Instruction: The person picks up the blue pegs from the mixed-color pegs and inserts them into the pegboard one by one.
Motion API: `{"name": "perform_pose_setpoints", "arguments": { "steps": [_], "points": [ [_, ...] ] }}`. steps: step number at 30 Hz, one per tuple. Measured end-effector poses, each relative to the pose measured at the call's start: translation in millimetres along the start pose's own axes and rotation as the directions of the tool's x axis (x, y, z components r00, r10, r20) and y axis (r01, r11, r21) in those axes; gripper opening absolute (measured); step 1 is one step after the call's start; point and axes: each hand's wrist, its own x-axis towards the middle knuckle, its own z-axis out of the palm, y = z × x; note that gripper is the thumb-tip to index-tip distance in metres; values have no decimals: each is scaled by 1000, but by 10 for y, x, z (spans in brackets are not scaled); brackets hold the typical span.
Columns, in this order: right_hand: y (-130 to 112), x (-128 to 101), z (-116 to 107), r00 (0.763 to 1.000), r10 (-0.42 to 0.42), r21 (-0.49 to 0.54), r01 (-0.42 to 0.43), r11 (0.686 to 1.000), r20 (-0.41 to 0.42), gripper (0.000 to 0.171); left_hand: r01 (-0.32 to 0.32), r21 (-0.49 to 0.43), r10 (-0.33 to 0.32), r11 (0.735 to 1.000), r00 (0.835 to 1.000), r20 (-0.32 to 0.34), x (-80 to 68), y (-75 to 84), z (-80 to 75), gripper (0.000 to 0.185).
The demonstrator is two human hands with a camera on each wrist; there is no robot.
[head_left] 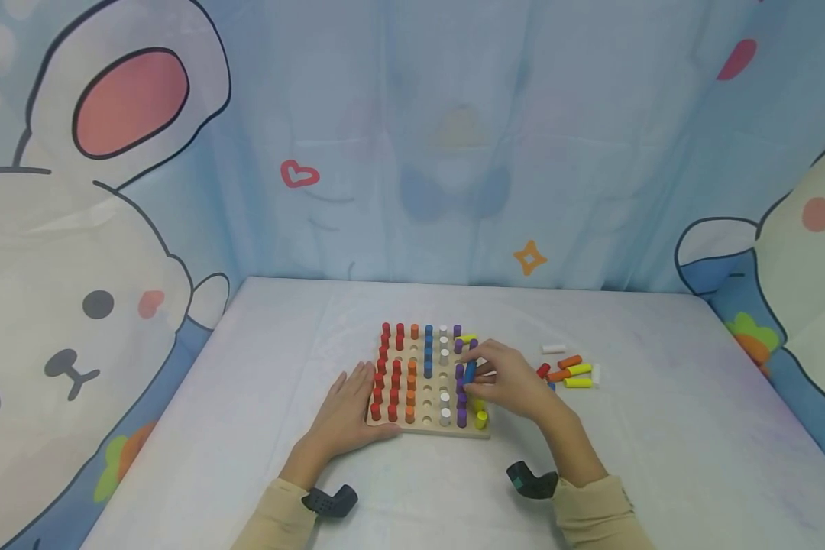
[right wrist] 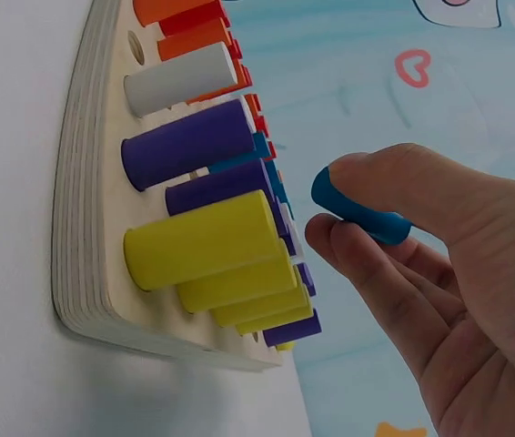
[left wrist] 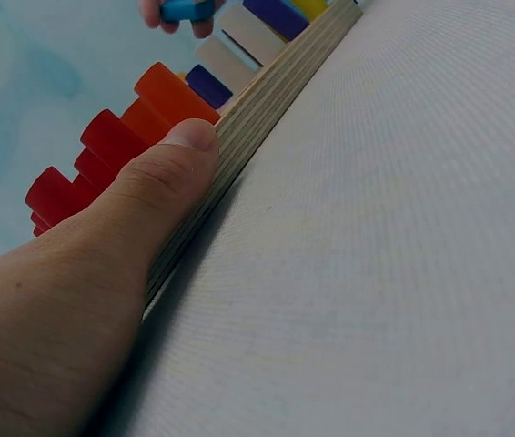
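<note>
A wooden pegboard (head_left: 426,428) lies on the table, with columns of red pegs (head_left: 376,412), orange pegs (head_left: 410,415), blue pegs (head_left: 428,351), white pegs (head_left: 444,417), purple pegs (head_left: 461,418) and yellow pegs (right wrist: 205,238). Above its right side, my right hand (head_left: 509,380) pinches a blue peg (right wrist: 359,211) between thumb and fingers, apart from the board. My left hand (head_left: 347,412) rests against the board's left edge, fingers extended, its thumb (left wrist: 171,173) along the near edge. Several holes in the blue and white columns are bare.
Right of the board lie several loose pegs: a white peg (head_left: 553,349), an orange peg (head_left: 570,361), a red peg (head_left: 543,370) and a yellow peg (head_left: 578,383) among them. A printed curtain (head_left: 412,153) hangs behind the white-covered table (head_left: 302,328).
</note>
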Motion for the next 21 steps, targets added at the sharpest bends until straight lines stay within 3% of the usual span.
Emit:
{"name": "perform_pose_setpoints", "arguments": {
  "steps": [10, 21],
  "points": [
    [-31, 22, 77, 1000, 17, 9, -17, 1000, -2, 26, 1, -2, -1, 1000, 1000, 1, 0, -1, -3, 114],
    [-50, 19, 84, 997, 33, -51, -37, 998, -76, 13, -5, 0, 5, 1000, 1000, 0, 4, -10, 5, 115]
  ]
}}
